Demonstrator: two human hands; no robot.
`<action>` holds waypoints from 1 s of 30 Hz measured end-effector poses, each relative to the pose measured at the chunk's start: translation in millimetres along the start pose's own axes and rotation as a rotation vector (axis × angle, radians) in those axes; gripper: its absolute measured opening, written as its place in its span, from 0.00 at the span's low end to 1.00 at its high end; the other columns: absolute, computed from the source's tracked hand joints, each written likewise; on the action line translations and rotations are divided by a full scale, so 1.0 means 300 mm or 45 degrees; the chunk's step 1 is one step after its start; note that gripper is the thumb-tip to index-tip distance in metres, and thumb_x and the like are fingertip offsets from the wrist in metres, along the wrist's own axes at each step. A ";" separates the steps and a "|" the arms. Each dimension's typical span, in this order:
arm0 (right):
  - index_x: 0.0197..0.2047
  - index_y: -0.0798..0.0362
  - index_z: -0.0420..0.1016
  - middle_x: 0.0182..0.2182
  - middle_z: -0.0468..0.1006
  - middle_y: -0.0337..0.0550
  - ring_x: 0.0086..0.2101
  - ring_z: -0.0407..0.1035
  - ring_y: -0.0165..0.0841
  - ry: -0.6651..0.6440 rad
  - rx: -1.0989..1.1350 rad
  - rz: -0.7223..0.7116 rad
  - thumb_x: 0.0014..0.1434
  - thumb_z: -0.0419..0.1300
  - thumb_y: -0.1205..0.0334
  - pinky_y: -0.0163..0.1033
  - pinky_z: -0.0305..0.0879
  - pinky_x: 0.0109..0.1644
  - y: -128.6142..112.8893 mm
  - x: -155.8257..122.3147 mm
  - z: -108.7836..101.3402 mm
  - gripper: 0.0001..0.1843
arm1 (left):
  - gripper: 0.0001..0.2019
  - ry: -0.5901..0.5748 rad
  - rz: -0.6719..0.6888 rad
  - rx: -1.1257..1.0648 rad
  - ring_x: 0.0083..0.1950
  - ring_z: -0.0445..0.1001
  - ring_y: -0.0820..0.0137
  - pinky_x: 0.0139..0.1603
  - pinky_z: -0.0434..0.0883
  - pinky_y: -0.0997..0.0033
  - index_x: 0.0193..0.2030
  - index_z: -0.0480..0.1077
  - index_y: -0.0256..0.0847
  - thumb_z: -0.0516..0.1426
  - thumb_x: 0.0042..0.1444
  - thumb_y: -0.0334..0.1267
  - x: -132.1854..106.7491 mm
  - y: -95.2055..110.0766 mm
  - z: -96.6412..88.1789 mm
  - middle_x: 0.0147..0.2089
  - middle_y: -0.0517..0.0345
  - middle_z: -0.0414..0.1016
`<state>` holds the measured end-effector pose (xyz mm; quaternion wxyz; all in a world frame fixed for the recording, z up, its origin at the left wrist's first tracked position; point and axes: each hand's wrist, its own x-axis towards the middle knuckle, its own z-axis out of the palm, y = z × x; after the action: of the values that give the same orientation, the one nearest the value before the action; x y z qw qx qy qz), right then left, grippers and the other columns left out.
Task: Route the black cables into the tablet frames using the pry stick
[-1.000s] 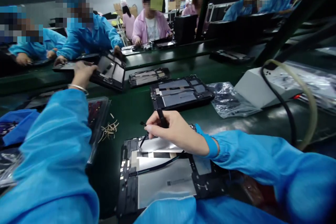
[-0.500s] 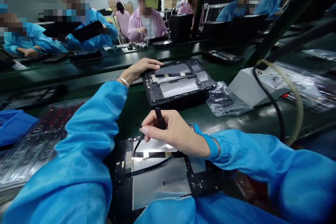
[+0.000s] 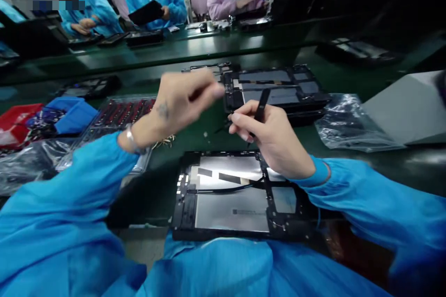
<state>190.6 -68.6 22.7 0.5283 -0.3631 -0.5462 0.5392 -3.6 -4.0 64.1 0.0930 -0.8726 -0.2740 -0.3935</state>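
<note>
My right hand is closed around black tweezers, their broad end sticking up between thumb and forefinger. A thin dark tip shows left of these fingertips, blurred. Below lies an opened tablet, back side up, with silver plates, a black cable across it and black tape strips. My left hand is in the air to the left of my right hand. Its fingers look curled but are smeared by motion, and I see nothing in them. Behind my hands is a stack of similar opened tablets.
At left are a red bin, a blue bin and a clear tray of red-and-black parts. A clear plastic bag lies beside a grey-white box at right. Co-workers sit across the green bench.
My left hand has left the tablet on the stack and come back toward me. My right hand, still holding the tweezers, has risen off the near tablet. The view has shifted left and down.
</note>
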 end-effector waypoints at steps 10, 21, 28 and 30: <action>0.30 0.52 0.73 0.22 0.71 0.34 0.24 0.59 0.25 0.078 -0.064 -0.172 0.60 0.65 0.64 0.35 0.54 0.28 0.002 -0.025 0.016 0.08 | 0.16 -0.092 0.341 0.777 0.20 0.64 0.71 0.21 0.51 0.66 0.26 0.67 0.40 0.51 0.66 0.29 -0.122 0.197 0.010 0.21 0.59 0.64; 0.38 0.51 0.79 0.31 0.76 0.38 0.31 0.66 0.28 -0.103 -0.414 -0.277 0.61 0.67 0.48 0.36 0.63 0.36 0.037 -0.010 -0.005 0.15 | 0.15 -0.033 -0.640 -0.623 0.22 0.58 0.77 0.22 0.53 0.73 0.30 0.77 0.38 0.58 0.66 0.42 -0.133 0.189 -0.043 0.23 0.62 0.69; 0.31 0.54 0.76 0.25 0.72 0.35 0.27 0.62 0.27 -0.073 -0.455 -0.398 0.61 0.68 0.53 0.36 0.60 0.32 0.049 -0.022 0.002 0.13 | 0.15 -0.029 -0.964 -0.943 0.22 0.52 0.79 0.22 0.49 0.74 0.39 0.81 0.38 0.60 0.65 0.48 -0.177 0.213 -0.034 0.22 0.65 0.59; 0.31 0.53 0.75 0.25 0.72 0.35 0.27 0.62 0.27 -0.045 -0.563 -0.447 0.62 0.66 0.56 0.36 0.60 0.32 0.041 -0.029 -0.003 0.11 | 0.17 -0.085 -0.928 -0.799 0.22 0.53 0.79 0.22 0.49 0.74 0.44 0.81 0.38 0.57 0.67 0.49 -0.201 0.218 -0.049 0.22 0.64 0.62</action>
<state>190.8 -74.9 9.0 0.5119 -0.3598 -0.7143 0.3136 -9.4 -88.5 33.1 -0.3276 -0.7177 -0.4330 -0.4361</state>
